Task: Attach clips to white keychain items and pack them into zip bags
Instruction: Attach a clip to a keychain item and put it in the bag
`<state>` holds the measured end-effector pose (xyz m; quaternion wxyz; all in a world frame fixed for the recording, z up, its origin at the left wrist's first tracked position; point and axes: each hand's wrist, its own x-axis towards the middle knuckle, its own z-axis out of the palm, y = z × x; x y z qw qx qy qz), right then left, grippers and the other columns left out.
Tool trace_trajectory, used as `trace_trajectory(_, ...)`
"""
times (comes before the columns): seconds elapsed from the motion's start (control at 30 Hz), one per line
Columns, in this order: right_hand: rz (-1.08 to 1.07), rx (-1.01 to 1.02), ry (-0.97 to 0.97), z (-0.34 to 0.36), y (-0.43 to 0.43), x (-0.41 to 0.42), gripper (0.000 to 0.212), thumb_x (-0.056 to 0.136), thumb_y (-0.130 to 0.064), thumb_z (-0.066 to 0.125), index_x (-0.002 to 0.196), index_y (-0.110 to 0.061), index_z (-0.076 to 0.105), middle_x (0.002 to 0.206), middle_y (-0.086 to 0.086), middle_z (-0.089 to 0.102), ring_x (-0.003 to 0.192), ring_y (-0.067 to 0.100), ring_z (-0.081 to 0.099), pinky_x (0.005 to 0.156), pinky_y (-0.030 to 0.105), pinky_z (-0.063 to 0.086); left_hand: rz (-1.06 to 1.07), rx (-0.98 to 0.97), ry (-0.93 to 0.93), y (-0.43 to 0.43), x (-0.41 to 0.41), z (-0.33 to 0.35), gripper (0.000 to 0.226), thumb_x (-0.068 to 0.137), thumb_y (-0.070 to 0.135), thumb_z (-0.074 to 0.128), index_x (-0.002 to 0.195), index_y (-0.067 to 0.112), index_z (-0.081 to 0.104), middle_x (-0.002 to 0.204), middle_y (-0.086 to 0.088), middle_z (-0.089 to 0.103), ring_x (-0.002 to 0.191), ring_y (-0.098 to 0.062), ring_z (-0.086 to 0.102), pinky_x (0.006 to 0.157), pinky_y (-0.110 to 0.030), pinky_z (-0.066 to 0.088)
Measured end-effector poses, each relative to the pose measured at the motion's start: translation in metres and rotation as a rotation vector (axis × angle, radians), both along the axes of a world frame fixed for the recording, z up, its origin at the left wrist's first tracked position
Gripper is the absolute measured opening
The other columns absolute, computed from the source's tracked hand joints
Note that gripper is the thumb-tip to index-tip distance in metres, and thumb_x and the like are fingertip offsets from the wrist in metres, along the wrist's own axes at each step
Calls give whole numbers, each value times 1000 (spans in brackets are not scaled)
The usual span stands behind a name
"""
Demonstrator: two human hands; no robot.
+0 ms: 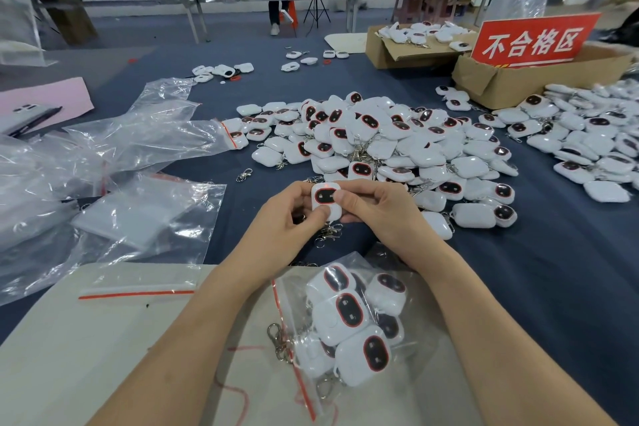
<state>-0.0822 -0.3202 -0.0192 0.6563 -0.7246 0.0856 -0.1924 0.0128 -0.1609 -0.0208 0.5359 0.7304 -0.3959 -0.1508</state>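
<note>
Both hands hold one white keychain item (325, 199) with a dark, red-rimmed oval face, just above the table's near middle. My left hand (290, 214) grips its left side and lower edge. My right hand (373, 207) pinches its right side, thumb on the face. Metal clips (328, 230) lie right under the hands. A zip bag (349, 325) with a red seal holds several finished white items near my forearms, and a clip (278, 339) sticks out of its mouth. A big pile of white keychain items (380, 142) lies beyond the hands.
Empty clear zip bags (114, 162) spread over the left of the blue cloth. One sealed flat bag (138, 290) lies on the beige board. Cardboard boxes (408, 48) and a red sign (532, 40) stand at the back right. A loose clip (244, 175) lies left of the pile.
</note>
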Motion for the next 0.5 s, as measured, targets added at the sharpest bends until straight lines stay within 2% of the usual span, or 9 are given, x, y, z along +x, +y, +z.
trace_trajectory(0.13,-12,35,-10,0,-1,2,19,98,-16,64,106,-30,74,95,-1,79,89,12,74,74,20,59,25,-27,-38,0,-2,2,21,100,25,63,121,27,66,100,11,75,94,-6,69,83,-19,52)
trace_trajectory(0.33,-54,73,0,-2,-2,4,15,97,-13,65,111,-18,65,85,-1,77,78,12,73,70,22,59,-3,-65,-53,2,-4,4,25,104,24,56,126,34,63,106,11,74,100,-11,69,86,-20,54)
trace_trajectory(0.5,44,60,36,-2,-4,4,42,88,-2,73,127,-15,62,84,-4,74,79,15,72,76,25,60,37,-64,-49,0,-2,2,28,105,24,53,130,33,60,110,8,74,102,-13,68,91,-31,54)
